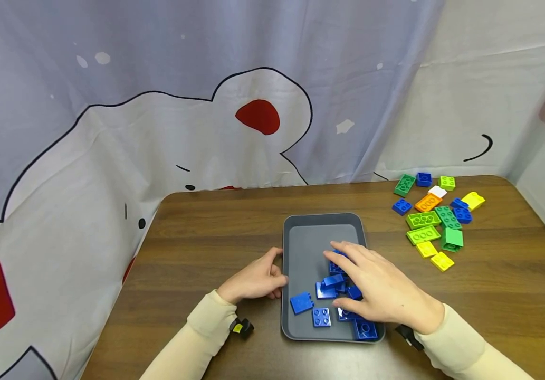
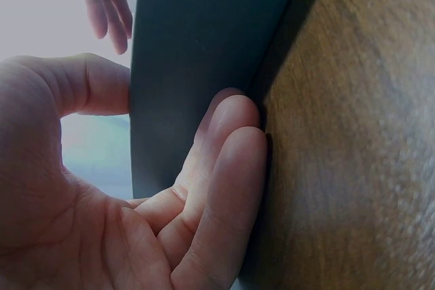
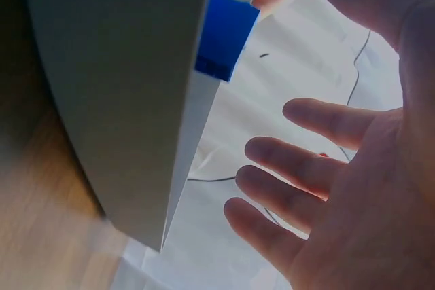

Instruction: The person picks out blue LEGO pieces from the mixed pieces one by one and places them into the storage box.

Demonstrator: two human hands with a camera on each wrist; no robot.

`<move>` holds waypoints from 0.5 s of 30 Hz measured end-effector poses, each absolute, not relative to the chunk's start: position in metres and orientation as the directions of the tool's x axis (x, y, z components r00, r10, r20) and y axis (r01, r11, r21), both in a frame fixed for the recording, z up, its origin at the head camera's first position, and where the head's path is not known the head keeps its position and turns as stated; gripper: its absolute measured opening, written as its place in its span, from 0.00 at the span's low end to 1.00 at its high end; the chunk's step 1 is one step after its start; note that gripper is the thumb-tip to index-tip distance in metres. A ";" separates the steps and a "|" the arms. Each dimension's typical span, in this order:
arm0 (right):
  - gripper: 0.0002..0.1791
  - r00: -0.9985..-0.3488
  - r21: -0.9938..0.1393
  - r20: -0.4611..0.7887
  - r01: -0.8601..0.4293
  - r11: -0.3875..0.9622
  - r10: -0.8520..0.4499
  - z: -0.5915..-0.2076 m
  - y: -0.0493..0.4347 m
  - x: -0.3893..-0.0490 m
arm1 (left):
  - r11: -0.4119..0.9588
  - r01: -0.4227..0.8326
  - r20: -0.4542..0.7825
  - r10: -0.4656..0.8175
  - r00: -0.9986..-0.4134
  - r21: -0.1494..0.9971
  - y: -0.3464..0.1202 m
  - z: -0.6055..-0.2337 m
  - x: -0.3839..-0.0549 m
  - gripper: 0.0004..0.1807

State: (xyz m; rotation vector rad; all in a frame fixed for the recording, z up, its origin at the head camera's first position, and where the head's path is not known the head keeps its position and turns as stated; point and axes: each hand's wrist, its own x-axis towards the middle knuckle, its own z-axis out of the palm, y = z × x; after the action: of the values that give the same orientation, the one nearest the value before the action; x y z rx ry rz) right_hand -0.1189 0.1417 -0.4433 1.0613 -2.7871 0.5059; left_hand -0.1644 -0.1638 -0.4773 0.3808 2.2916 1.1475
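Note:
A dark grey tray lies on the wooden table, with several blue toy bricks scattered in its nearer half. At the tray's left side, my left hand pinches the edge. The left wrist view shows its thumb at the rim and the other fingers against the outer wall. Over the right part of the tray hovers my right hand, fingers spread and relaxed, holding nothing; it hides some of the bricks. In the right wrist view, one blue brick shows above the tray wall.
To the right of the tray lies a loose group of bricks: green, lime, yellow, orange, white and blue. A printed curtain hangs behind the table's far edge.

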 end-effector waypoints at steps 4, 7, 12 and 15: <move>0.50 -0.761 -0.265 0.224 -0.649 0.714 -0.609 -0.442 0.151 -0.121 | 0.592 0.007 -0.341 0.475 -0.811 0.806 -0.163 -0.477 -0.164 0.42; 0.50 -0.769 -0.254 0.235 -0.639 0.726 -0.594 -0.440 0.160 -0.124 | 0.589 0.009 -0.340 0.478 -0.810 0.808 -0.163 -0.476 -0.164 0.42; 0.50 -0.784 -0.220 0.258 -0.617 0.756 -0.565 -0.437 0.177 -0.130 | 0.594 0.014 -0.340 0.479 -0.809 0.805 -0.164 -0.475 -0.164 0.42; 0.50 -0.789 -0.207 0.275 -0.607 0.767 -0.549 -0.434 0.186 -0.136 | 0.600 0.019 -0.340 0.479 -0.809 0.800 -0.164 -0.476 -0.164 0.43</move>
State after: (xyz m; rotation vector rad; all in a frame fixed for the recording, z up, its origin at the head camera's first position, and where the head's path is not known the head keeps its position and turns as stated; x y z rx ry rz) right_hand -0.1355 0.1863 -0.4338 0.9140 -2.7639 0.4254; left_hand -0.1636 -0.1641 -0.4756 0.3937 2.2935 1.1382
